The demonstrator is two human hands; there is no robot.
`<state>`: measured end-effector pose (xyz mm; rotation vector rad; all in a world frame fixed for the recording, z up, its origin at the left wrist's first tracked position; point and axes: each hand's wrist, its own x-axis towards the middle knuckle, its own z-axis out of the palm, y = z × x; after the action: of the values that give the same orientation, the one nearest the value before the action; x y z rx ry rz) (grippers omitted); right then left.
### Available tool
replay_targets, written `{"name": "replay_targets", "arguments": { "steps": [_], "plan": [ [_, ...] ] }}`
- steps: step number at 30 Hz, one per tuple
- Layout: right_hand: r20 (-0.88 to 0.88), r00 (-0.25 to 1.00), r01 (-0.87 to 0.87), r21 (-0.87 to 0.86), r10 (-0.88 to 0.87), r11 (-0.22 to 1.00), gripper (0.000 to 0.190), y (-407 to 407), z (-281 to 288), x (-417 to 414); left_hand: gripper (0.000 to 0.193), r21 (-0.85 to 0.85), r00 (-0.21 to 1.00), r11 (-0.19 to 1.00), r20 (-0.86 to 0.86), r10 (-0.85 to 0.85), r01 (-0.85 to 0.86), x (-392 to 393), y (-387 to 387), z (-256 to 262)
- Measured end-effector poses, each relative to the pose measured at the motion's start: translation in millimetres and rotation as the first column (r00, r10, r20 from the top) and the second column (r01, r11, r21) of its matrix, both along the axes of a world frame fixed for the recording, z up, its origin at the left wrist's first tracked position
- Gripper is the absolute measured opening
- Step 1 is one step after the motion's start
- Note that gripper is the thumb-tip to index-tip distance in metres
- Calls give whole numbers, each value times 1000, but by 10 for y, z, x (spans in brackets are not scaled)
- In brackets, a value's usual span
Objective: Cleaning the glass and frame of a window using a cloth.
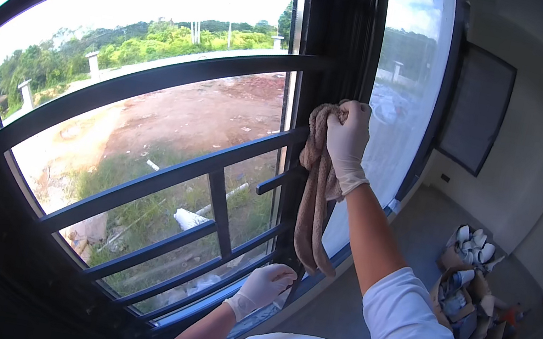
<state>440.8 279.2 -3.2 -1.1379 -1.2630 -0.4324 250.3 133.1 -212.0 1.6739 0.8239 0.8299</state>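
Observation:
My right hand [349, 137], in a white glove, grips a bunched brown cloth [316, 188] against the dark upright of the window frame [322, 27]. The cloth's loose ends hang down below the hand. Lower down, my gloved left hand [265, 287] is near the bottom corner of the frame, its fingers bent together. I see nothing held in it, though whether the fingertips touch the frame cannot be made out. Dark metal bars [150, 187] cross the window opening to the left of both hands.
A glass pane [396, 99] stands to the right of the upright. Farther right on the floor are cardboard boxes [448, 301] with white pieces and scraps inside. A dark framed panel [477, 109] is on the far wall. Outside lie bare soil and grass.

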Motion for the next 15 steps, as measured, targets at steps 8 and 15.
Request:
{"name": "replay_targets", "arguments": {
  "steps": [8, 15],
  "plan": [
    [193, 970, 110, 191, -147, 975, 25, 180, 270, -191, 18, 49, 989, 989, 64, 133, -136, -262, 39, 6],
    [-88, 984, -144, 131, 157, 981, 29, 172, 433, -298, 9, 387, 869, 792, 52, 493, -472, -617, -5, 71]
  ]
}}
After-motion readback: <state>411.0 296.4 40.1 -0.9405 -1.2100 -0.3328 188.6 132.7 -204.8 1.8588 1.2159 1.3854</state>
